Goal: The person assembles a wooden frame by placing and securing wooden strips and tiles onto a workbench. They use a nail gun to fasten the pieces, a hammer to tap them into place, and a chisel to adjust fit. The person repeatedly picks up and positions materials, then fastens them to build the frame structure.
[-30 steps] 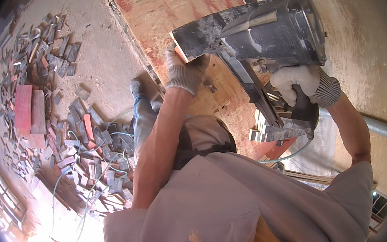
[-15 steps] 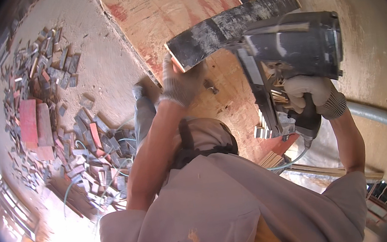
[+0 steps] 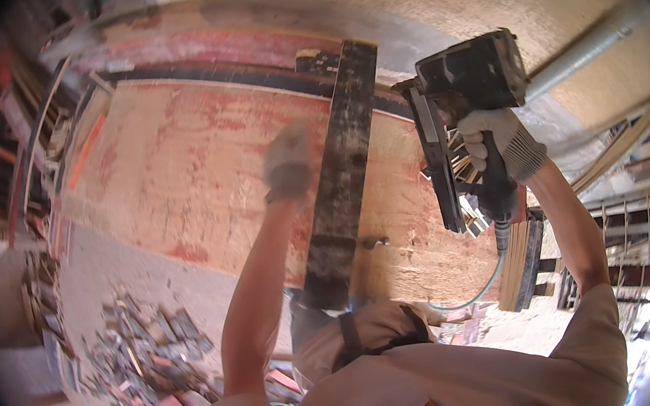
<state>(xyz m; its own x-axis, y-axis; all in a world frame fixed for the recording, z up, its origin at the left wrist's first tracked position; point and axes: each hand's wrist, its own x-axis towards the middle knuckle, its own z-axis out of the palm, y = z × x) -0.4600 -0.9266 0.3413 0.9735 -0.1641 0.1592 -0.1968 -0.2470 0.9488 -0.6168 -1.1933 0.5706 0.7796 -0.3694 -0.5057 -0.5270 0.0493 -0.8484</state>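
Note:
My right hand [image 3: 496,141], in a pale knit glove, is closed around the handle of a black pneumatic nail gun [image 3: 472,75], raised at the right with its long magazine pointing down. A long black-faced board [image 3: 344,160] lies across the plywood-topped bench [image 3: 198,162], running from near my waist to the far edge. Just left of the board hovers my gloved left hand [image 3: 287,160], apart from it. Motion blurs its fingers, so their pose is unclear. A small dark metal piece [image 3: 374,242] rests on the plywood right of the board.
A dark rail [image 3: 221,84] runs along the bench's far side. Cut wood strips [image 3: 514,265] are stacked at its right end. A pale air hose [image 3: 478,294] loops near my waist. Wood offcuts [image 3: 149,354] litter the floor at lower left. A grey pipe [image 3: 590,49] runs at far right.
My left hand has let go of the board's end and moved off its side. My view has turned, and the board now runs away from me. The nail gun stays in my right hand.

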